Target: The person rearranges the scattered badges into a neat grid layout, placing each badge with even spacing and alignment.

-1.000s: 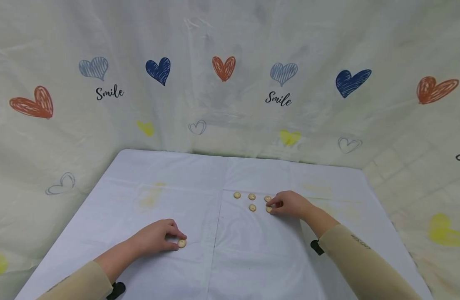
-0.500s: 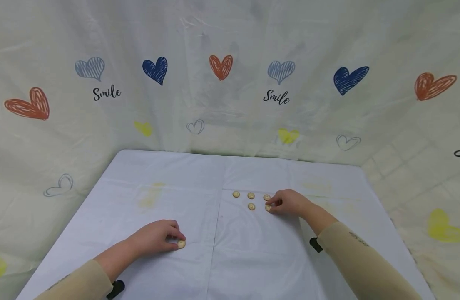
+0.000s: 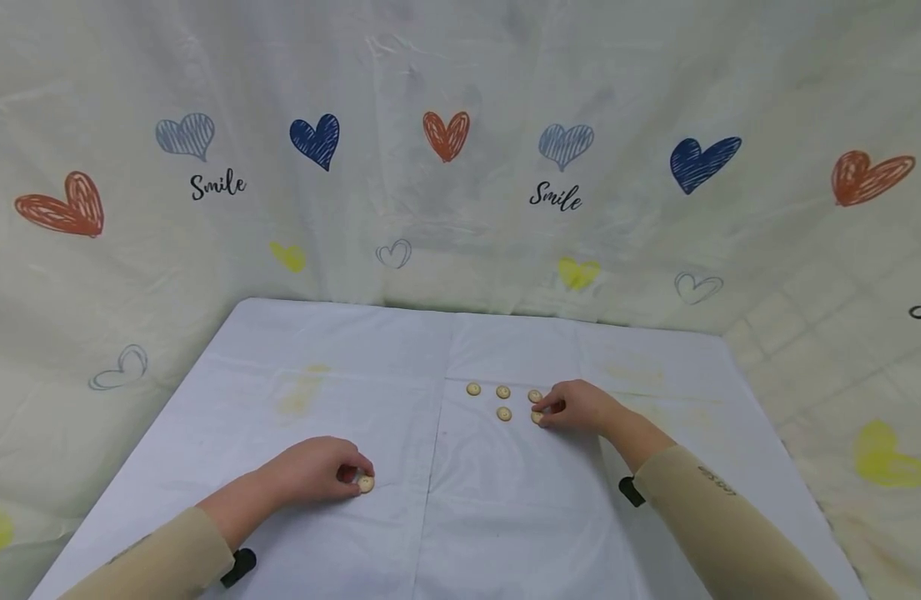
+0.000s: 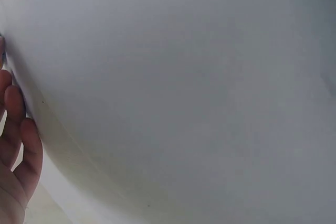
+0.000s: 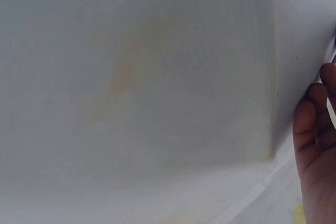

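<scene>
With thumb and forefinger, my left hand [image 3: 317, 471] pinches a round tan button [image 3: 366, 484] at the table's front left. My right hand [image 3: 580, 406] holds a similar button [image 3: 537, 417] by its edge, further back and to the right; part of that button is hidden by the fingers. Just behind the right fingertips lies another button [image 3: 534, 396]. Two more, a middle button [image 3: 503, 392] and a left button [image 3: 473, 389], continue that back row. A front button [image 3: 503, 413] lies to the left of the right hand's button. In both wrist views only curled fingers show at the edge, no buttons.
A white cloth [image 3: 280, 333] with creases and faint yellow stains covers the table. Behind it hangs a pale curtain [image 3: 490, 50] printed with hearts and "Smile". Dark wrist-worn devices sit under both sleeves.
My left hand has shifted very slightly, its fingers closing in more over the button. The right hand and the other buttons stay in place.
</scene>
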`<state>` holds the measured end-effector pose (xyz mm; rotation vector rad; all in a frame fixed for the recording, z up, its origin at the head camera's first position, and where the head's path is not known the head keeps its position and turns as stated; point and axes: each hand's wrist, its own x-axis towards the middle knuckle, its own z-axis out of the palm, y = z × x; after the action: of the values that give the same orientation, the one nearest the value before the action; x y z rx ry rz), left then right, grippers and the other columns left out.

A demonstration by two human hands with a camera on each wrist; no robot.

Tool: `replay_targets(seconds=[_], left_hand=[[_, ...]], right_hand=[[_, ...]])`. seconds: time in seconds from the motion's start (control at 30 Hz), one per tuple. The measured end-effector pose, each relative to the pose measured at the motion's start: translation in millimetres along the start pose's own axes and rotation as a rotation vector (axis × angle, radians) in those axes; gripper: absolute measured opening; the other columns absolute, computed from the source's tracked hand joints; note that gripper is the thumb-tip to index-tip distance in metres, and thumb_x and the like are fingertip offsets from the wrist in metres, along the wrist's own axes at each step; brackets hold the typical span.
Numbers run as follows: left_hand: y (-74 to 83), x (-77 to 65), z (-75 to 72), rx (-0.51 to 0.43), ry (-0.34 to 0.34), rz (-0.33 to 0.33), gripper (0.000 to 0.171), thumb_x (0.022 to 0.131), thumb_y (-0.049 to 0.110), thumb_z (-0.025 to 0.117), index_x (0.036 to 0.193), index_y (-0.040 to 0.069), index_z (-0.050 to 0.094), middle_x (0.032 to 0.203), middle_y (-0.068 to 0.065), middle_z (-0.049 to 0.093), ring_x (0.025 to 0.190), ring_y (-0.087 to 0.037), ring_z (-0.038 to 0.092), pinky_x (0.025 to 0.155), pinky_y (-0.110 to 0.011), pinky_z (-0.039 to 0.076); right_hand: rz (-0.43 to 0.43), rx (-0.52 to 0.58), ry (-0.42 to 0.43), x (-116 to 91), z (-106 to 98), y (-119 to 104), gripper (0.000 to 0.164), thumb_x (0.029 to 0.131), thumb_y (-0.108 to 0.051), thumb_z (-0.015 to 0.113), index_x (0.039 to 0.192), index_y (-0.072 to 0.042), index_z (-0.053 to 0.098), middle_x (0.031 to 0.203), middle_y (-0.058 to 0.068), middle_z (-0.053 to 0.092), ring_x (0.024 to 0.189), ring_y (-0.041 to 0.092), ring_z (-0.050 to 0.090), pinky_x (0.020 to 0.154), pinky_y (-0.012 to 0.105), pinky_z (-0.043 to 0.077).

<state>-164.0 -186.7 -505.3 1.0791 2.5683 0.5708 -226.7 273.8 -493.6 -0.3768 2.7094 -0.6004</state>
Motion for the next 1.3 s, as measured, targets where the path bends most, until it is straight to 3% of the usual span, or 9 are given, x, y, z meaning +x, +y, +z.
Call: replay_targets(seconds=[0.17,0.3,0.73,0.97,1.13,1.3], left_hand=[[2.9,8.9,-4.7,-0.011,0.018,-0.036,0.013,0.089,0.024,0.073,0.1,0.032,0.075,0.075,0.017,0.053,0.07,-0.001,0.048,0.066,-0.024,0.041],[6.8,27.0,-10.7,-0.012,0.024,-0.064,0.013,0.09,0.028,0.073,0.102,0.031,0.076,0.072,0.016,0.053,0.069,-0.002,0.049,0.066,-0.025,0.043],[36.9,125.5,-27.7,0.004,0.01,-0.053,0.016,0.09,0.028,0.071,0.105,0.03,0.076,0.072,0.011,0.057,0.069,-0.006,0.051,0.066,-0.028,0.044],[45.0,169.6,-21.8,-0.01,-0.001,-0.086,0.019,0.09,0.032,0.07,0.109,0.03,0.075,0.076,0.009,0.058,0.071,-0.008,0.052,0.067,-0.028,0.043],[47.8,187.5,-17.4,-0.014,-0.038,-0.112,0.022,0.09,0.03,0.07,0.112,0.029,0.075,0.081,0.008,0.06,0.074,-0.01,0.053,0.069,-0.029,0.044],[49.9,196.3,-15.6,0.018,-0.07,-0.13,0.022,0.091,0.029,0.07,0.113,0.028,0.075,0.085,0.007,0.06,0.079,-0.012,0.054,0.073,-0.031,0.044]], right_hand=[[0.012,0.004,-0.003,0,0,0,0.025,0.083,-0.028,0.081,0.107,-0.02,0.08,0.082,-0.007,0.061,0.077,0.013,0.052,0.071,0.031,0.044],[0.013,-0.004,-0.004,-1,0,0,0.025,0.083,-0.028,0.081,0.107,-0.019,0.08,0.082,-0.007,0.061,0.077,0.013,0.052,0.071,0.032,0.044],[0.028,-0.001,0.005,-4,0,0,0.024,0.082,-0.027,0.082,0.105,-0.019,0.08,0.085,-0.008,0.063,0.078,0.013,0.053,0.073,0.032,0.045],[0.001,-0.001,0.001,-5,2,-3,0.025,0.083,-0.026,0.082,0.106,-0.018,0.08,0.085,-0.008,0.064,0.077,0.011,0.053,0.073,0.031,0.045],[0.006,0.001,0.001,-3,3,-1,0.025,0.083,-0.027,0.081,0.106,-0.02,0.08,0.085,-0.01,0.064,0.077,0.01,0.053,0.072,0.03,0.045],[-0.001,-0.006,0.001,-3,1,2,0.025,0.084,-0.027,0.081,0.107,-0.019,0.08,0.084,-0.009,0.063,0.076,0.011,0.053,0.071,0.031,0.045]])
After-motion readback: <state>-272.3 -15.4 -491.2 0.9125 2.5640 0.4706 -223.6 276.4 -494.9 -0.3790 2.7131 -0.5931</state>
